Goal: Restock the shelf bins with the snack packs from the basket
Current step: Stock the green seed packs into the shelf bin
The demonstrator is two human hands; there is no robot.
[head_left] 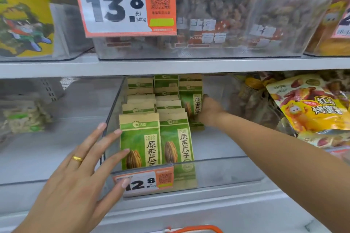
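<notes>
A pale grey shelf board (pixel 189 66) runs across the shop shelving, evenly lit; a perforated back panel (pixel 48 89) shows behind.

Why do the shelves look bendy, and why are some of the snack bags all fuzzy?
In the head view, the wide lens curves the shelf edge; the clear bags up top and the pale packs far left are blurred and washed out by glare on the plastic; the green seed packs in the middle, with the left hand and right hand, look sharper.
</notes>
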